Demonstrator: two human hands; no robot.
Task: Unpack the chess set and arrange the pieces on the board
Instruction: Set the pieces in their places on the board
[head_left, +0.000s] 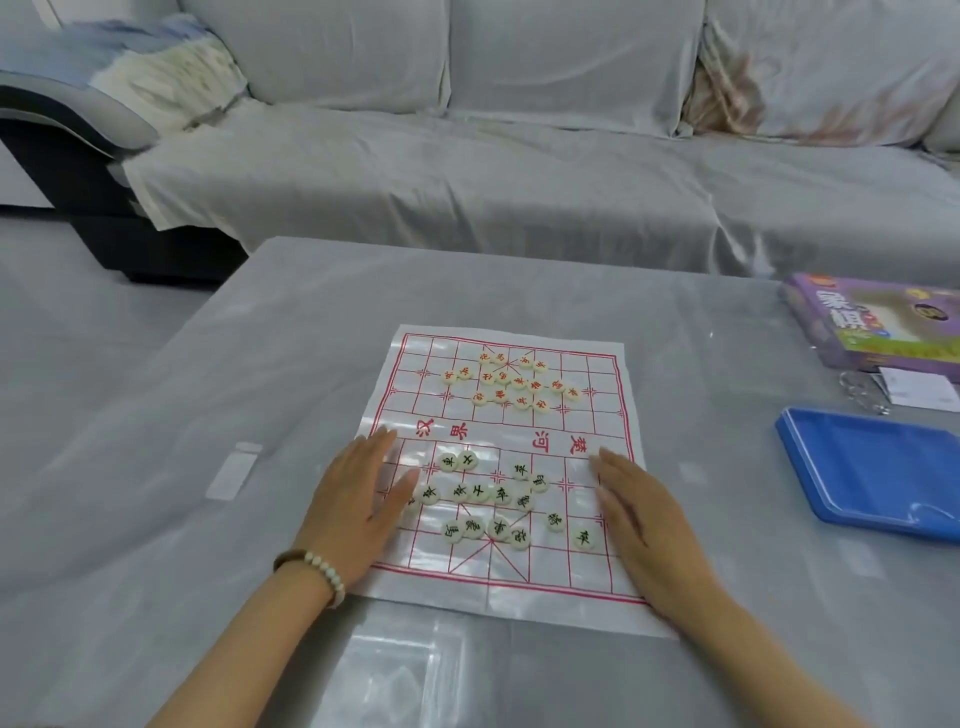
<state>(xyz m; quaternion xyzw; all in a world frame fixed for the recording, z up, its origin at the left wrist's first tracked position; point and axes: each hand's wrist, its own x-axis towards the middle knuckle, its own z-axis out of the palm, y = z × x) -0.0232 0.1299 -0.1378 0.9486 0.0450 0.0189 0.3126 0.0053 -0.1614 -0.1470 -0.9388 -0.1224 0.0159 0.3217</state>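
A paper chess board lies on the table. Black-lettered pieces are scattered between two flat, open hands — left hand, right hand — while red-lettered pieces cluster beyond.

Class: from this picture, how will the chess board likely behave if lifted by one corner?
Probably floppy: the chess board is a thin, creased sheet. The loose pieces would likely slide off. Glossy, it may slip on the table; the left hand and right hand rest on it.
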